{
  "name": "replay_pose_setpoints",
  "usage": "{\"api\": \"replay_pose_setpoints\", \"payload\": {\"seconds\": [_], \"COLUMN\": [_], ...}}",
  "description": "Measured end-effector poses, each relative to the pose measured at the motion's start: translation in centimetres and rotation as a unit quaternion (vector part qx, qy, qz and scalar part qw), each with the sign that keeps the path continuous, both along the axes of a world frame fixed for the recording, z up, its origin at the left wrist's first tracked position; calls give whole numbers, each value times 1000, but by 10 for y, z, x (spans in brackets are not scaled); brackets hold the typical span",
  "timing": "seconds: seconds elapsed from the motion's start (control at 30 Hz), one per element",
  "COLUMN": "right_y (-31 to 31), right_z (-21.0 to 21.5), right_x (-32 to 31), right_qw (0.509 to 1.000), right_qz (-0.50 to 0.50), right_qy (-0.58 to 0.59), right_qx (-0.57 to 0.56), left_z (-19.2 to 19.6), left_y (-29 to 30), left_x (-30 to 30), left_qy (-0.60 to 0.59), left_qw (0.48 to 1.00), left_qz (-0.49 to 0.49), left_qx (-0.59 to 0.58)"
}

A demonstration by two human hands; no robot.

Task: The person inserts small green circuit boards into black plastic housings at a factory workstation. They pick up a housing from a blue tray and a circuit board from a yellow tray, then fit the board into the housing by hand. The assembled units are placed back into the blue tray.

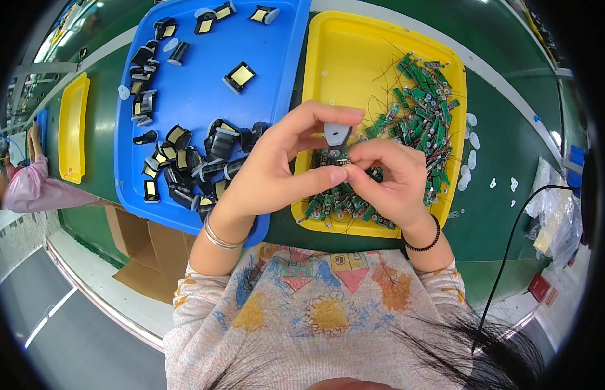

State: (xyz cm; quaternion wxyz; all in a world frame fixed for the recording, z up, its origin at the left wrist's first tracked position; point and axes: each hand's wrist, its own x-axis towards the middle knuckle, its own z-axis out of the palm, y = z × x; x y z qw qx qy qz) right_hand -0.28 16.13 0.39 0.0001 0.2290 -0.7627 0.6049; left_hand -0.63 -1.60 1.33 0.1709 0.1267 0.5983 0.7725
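Hands met on one piece | left hand (276, 166) pinched grey cap (336, 134), right hand (387, 179) held board (333, 156) | blue tray (198, 97) left: many finished | yellow tray (354, 58) beyond: boards (422, 110) remained

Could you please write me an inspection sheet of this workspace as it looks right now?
Surface: green worktable carrying two trays side by side.
Job's things: small grey plastic piece and small circuit board, held together over the yellow tray of green wired boards.
Clutter: blue tray of black parts with yellow pads; white bits loose on the table.
Hands: left hand and right hand both pinch the pieces.
Cables: black cable at right.
Surroundings: second yellow tray, cardboard, another person's pink sleeve.
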Motion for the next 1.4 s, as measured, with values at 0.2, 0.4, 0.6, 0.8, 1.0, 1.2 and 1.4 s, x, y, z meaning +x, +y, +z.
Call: {"api": "replay_pose_setpoints", "payload": {"seconds": [0.2,0.4,0.6,0.8,1.0,1.2,1.4], "right_y": [-2,-3,-7,-5,10,36,6], "right_z": [-3,-2,0,4,-3,-53,-36], "right_x": [-2,-2,-5,-24,-163,-274,-243], "right_qw": [999,997,998,988,834,718,745], "right_qz": [27,34,26,48,-112,-145,-145], "right_qy": [45,58,32,44,333,309,318], "right_qx": [14,34,43,138,426,607,568], "left_z": [-3,4,5,-5,-16,-38,-34], "left_y": [2,4,2,0,-47,-52,-59], "left_x": [-2,6,4,-7,-26,-32,-37], "left_qy": [-7,7,13,103,283,205,196], "left_qw": [999,998,996,987,730,701,739], "left_qz": [5,59,78,90,208,182,199], "left_qx": [38,11,-28,-79,-586,-658,-614]}}
